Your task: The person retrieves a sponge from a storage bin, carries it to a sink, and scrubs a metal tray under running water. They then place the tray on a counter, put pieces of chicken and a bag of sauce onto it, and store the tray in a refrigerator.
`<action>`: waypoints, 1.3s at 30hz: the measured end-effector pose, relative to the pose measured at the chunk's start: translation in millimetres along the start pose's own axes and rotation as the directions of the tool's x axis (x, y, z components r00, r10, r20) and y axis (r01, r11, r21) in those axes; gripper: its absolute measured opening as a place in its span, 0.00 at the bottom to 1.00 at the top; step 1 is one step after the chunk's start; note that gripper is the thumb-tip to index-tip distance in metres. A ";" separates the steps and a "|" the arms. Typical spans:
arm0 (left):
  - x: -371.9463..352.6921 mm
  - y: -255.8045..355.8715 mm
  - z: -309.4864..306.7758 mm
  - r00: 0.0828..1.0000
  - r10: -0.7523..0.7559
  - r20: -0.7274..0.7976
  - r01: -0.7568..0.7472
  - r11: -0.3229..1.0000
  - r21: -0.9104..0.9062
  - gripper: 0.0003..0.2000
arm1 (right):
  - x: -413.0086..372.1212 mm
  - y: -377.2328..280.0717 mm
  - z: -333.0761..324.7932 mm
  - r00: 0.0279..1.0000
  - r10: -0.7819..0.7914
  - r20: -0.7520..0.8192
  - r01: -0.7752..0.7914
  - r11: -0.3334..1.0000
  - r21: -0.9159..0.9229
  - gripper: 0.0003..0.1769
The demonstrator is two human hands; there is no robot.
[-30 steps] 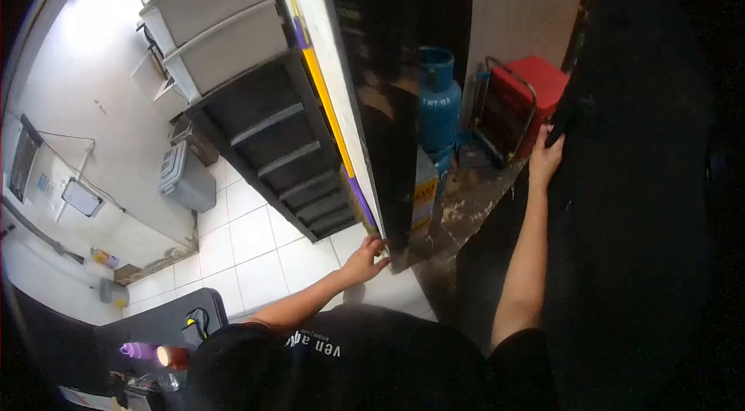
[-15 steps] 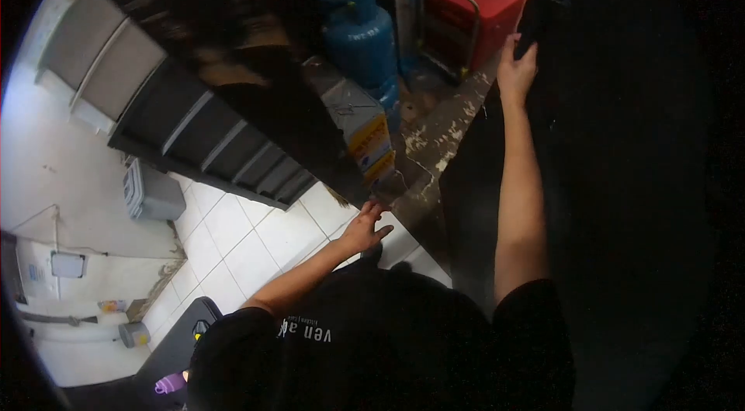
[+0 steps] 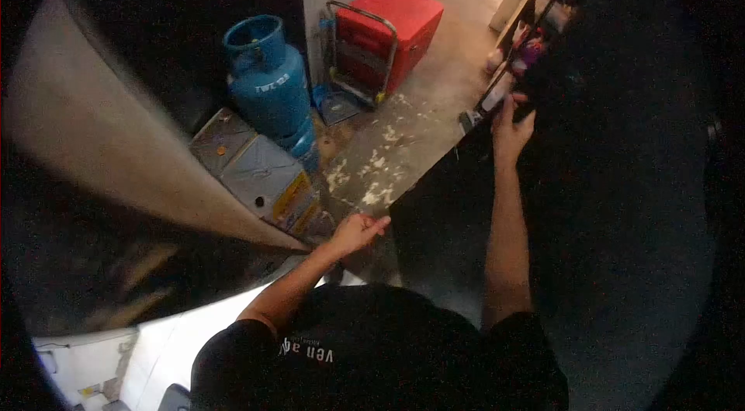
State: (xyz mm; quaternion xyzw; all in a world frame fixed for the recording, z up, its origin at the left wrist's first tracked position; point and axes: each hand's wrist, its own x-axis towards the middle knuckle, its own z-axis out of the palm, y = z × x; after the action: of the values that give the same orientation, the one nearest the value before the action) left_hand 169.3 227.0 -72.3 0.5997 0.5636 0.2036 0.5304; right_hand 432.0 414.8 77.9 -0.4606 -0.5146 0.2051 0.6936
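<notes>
Right hand (image 3: 514, 135) at two o'clock grips a dark door (image 3: 597, 232), seemingly steadying its edge; left hand (image 3: 358, 233) at six, loosely curled, looks empty.

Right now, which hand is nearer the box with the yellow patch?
Left. The left hand is right of the box; the right hand is farther, at the dark panel.
</notes>
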 end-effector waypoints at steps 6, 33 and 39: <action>98.1 16.1 -20.4 0.952 0.138 -0.272 -0.190 0.966 -0.175 0.29 | 46.0 43.7 -27.9 0.982 -0.160 -0.097 0.160 0.987 -0.004 0.07; 604.6 110.5 -73.0 0.889 0.400 0.225 -0.430 0.897 0.105 0.23 | 105.4 63.6 -95.9 0.817 -0.128 -0.562 -0.018 0.969 -0.248 0.40; 697.6 191.9 -69.6 0.759 0.628 0.171 -0.637 0.771 -0.001 0.10 | 135.2 82.0 -93.3 0.486 -0.363 -0.795 -0.152 0.861 -0.486 0.40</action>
State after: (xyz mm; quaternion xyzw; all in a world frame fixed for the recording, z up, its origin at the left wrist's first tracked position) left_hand 395.7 915.5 -128.2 0.7841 0.2889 0.3049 0.4570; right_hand 584.0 517.8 74.8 -0.6268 -0.1566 -0.2390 0.7249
